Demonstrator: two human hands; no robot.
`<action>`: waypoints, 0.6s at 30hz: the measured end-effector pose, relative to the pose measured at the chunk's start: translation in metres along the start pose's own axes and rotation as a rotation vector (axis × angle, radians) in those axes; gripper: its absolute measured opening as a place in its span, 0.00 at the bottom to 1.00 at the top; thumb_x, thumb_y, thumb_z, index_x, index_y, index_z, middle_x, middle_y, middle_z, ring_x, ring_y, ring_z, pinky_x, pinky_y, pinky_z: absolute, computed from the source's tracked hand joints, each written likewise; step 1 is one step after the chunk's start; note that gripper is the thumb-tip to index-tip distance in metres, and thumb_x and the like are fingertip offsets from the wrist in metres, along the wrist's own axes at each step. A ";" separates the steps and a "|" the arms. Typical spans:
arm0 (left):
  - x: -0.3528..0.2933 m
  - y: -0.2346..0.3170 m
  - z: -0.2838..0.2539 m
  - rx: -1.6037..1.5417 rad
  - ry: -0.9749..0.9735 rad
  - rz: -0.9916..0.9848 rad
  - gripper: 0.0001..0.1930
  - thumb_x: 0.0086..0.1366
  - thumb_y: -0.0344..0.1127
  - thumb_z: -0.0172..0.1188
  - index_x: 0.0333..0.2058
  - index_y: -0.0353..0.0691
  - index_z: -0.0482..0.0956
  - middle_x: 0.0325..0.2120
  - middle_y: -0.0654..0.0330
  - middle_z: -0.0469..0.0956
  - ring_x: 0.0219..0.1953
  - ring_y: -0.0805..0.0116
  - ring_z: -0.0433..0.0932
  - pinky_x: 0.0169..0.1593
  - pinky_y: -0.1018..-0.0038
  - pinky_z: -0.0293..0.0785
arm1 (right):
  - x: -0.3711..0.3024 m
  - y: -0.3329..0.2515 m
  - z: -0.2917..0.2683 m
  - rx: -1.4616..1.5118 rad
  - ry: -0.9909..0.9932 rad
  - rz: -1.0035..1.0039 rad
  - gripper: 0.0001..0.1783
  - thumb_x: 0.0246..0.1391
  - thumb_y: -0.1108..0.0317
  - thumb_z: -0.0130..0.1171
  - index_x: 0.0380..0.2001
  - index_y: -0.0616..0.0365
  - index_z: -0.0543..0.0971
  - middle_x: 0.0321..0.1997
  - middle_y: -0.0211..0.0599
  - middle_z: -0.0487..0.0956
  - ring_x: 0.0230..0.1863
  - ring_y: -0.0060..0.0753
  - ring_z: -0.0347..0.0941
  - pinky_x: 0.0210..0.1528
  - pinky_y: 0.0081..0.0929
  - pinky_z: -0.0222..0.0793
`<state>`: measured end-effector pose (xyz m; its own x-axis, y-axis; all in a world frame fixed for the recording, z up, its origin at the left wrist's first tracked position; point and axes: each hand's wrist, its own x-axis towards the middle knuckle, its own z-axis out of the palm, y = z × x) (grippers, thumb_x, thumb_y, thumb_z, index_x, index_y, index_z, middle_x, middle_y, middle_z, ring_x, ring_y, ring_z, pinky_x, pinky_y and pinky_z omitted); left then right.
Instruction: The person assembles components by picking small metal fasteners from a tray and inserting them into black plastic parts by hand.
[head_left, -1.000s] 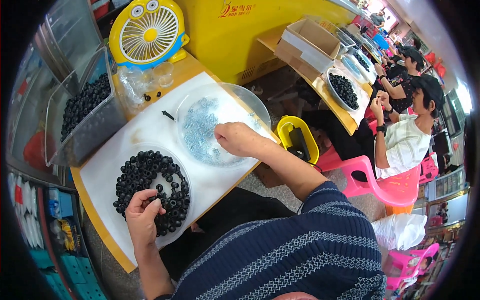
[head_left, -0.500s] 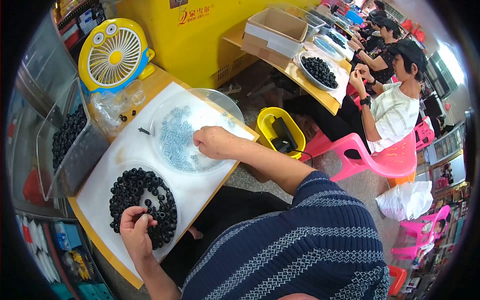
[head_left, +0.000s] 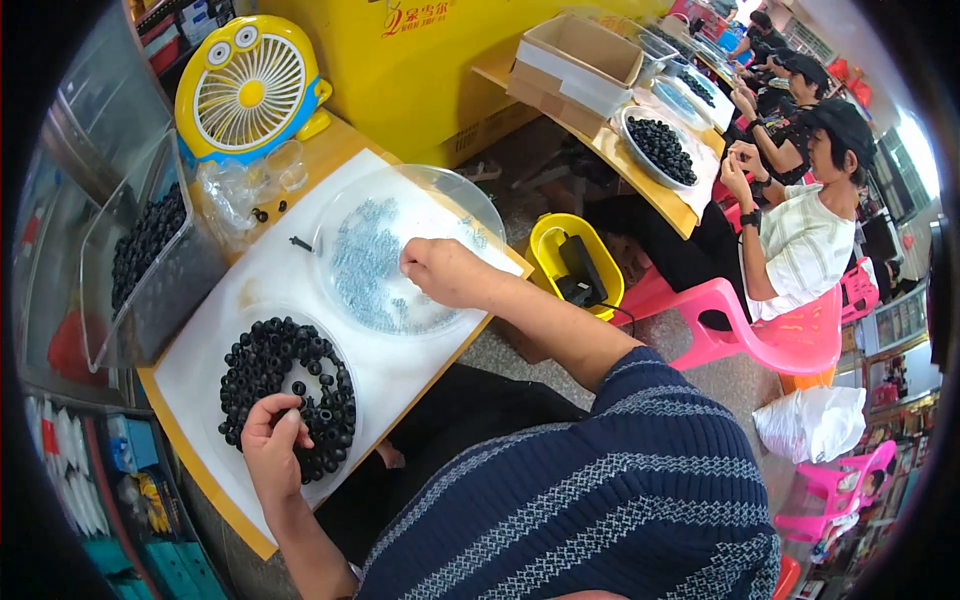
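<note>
My left hand (head_left: pixel 273 447) is over a round clear tray holding many small black ring-shaped parts (head_left: pixel 262 362). Its thumb and forefinger are curled toward each other; whatever is between them is too small to make out. My right hand (head_left: pixel 447 272) reaches into a larger round clear tray (head_left: pixel 474 200) of small pale-blue translucent pieces (head_left: pixel 365 262). Its fingers are bunched together, fingertips down among the pieces, and what they grip is hidden. Both trays sit on a white sheet (head_left: pixel 228 297) covering a wooden table.
A yellow and blue fan (head_left: pixel 252 93) stands at the table's far left, by a clear plastic bag (head_left: pixel 225 195). A deep clear bin (head_left: pixel 190 285) of black parts is at left. Right of the table are a yellow bucket (head_left: pixel 545 262) and a seated person (head_left: pixel 800 240) on a pink chair.
The whole view has shifted slightly, with the fan and trays sitting a bit differently in the picture. Both hands keep nearly the same places over their trays.
</note>
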<state>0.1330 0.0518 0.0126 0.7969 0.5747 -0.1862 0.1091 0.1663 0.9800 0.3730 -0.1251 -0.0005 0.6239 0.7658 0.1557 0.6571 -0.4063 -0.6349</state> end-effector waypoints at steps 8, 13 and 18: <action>0.008 0.031 0.051 0.162 -0.032 -0.018 0.09 0.55 0.31 0.51 0.34 0.33 0.73 0.15 0.64 0.68 0.14 0.80 0.64 0.17 0.84 0.61 | -0.006 -0.007 -0.016 1.241 -0.188 0.360 0.04 0.48 0.72 0.51 0.29 0.59 0.72 0.20 0.30 0.71 0.19 0.20 0.67 0.22 0.18 0.66; 0.031 0.029 0.101 0.232 -0.108 -0.003 0.10 0.56 0.32 0.52 0.35 0.33 0.73 0.17 0.65 0.69 0.16 0.81 0.66 0.19 0.85 0.64 | -0.011 -0.010 -0.006 1.386 -0.304 0.325 0.05 0.48 0.70 0.53 0.29 0.58 0.71 0.22 0.30 0.71 0.20 0.20 0.67 0.25 0.19 0.65; 0.045 0.020 0.125 0.115 -0.195 0.013 0.10 0.56 0.34 0.53 0.33 0.33 0.73 0.21 0.64 0.73 0.19 0.81 0.70 0.21 0.84 0.70 | -0.014 -0.009 0.002 1.359 -0.252 0.178 0.06 0.49 0.68 0.52 0.30 0.59 0.70 0.22 0.28 0.71 0.21 0.18 0.67 0.24 0.16 0.65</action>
<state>0.2453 -0.0198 0.0325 0.8971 0.4088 -0.1679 0.1566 0.0612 0.9858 0.3576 -0.1313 0.0015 0.4676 0.8825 -0.0506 -0.4338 0.1792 -0.8830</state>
